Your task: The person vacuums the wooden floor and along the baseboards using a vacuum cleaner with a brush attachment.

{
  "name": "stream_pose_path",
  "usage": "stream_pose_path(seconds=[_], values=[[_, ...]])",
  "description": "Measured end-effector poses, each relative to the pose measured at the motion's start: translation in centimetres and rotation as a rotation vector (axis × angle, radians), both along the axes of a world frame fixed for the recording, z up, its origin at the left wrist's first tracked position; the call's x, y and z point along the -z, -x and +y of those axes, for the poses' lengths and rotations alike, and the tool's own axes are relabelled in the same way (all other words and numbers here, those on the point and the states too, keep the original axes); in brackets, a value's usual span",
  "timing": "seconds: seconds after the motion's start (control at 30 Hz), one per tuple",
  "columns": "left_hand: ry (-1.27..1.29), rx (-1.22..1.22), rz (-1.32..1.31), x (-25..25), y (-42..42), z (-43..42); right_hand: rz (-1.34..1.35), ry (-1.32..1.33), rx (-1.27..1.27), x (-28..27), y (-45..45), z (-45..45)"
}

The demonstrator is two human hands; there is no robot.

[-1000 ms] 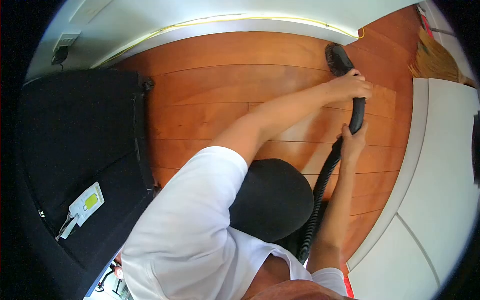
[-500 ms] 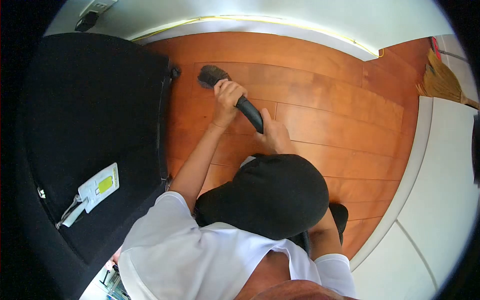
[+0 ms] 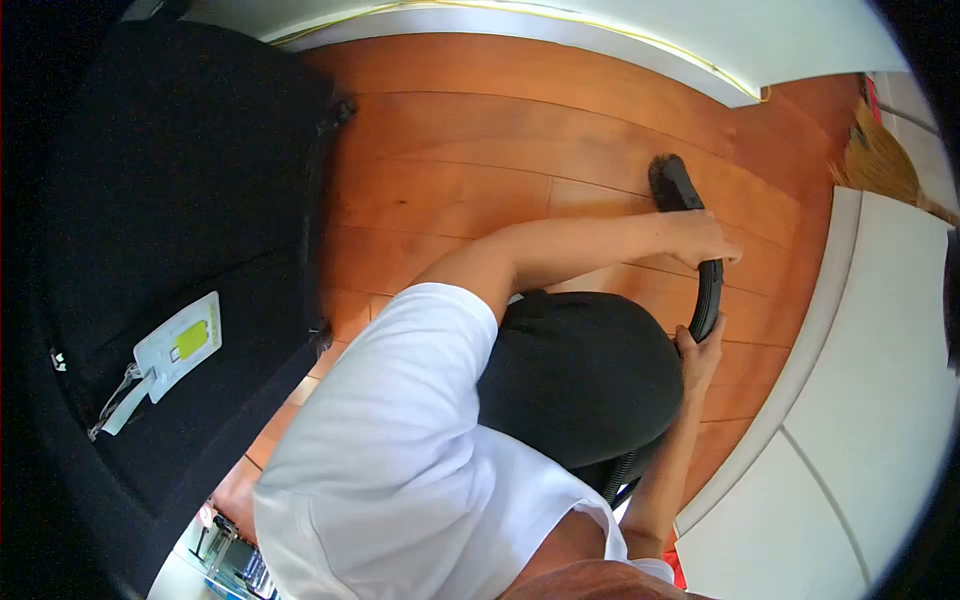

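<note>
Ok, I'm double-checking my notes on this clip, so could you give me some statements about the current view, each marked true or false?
1. The left hand is closer to the brush head than the right hand. True.
2. Only one of the hands is on the black tube. False: both hands grip it.
3. A straw broom shows near the right edge of the view. True.
4. The white tag lies on the floor. False: it lies against the black case.
5. The yellow cord is wrapped around the black tube. False: it runs along the wall.
</note>
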State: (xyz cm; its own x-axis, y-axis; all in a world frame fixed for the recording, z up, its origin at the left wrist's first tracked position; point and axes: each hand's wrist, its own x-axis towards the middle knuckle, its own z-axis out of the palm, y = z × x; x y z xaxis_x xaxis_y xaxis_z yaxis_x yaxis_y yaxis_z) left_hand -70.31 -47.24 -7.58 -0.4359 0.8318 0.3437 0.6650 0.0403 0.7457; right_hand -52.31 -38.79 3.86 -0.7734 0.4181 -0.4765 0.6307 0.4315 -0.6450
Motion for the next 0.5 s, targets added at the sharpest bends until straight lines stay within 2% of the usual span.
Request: stream_pose_path(seconds=[0.07,0.1,0.17,0.2,0.23,0.27,0.3,0.4,0.5], values=[[0.154,-0.027,-0.023,-1.3,0.2,-4.5,0.012,0.08,-0.138,-0.2,0.9,-1.4],[0.232,-0.048,-0.036,-1.6,0.0,-7.6,0.021,0.032,-0.282,1.2,1.2,-1.8],[0.195,-0.263,-0.01,-0.1,-1.9,-14.0,0.049,-0.066,-0.561,6.7,1.0,-2.7],[0.13,-0.389,0.053,0.4,-3.1,-18.0,-0.072,0.153,-0.218,9.1,1.5,-5.7],[0.109,-0.494,0.102,0.5,-4.5,-22.1,-0.104,0.178,-0.276,10.8,1.9,-8.0],[0.093,-0.626,0.108,0.7,-5.8,-25.5,-0.134,0.203,-0.334,11.2,2.9,-11.3],[0.167,-0.708,0.169,0.6,-6.3,-28.7,-0.056,0.034,-0.796,8.5,4.7,-14.3],[0.162,-0.849,0.152,0.5,-5.2,-33.8,-0.013,0.086,-0.892,7.4,8.7,-19.5],[0.232,-0.896,0.152,-0.1,-5.6,-33.8,-0.042,0.049,-0.936,6.5,9.2,-20.1]])
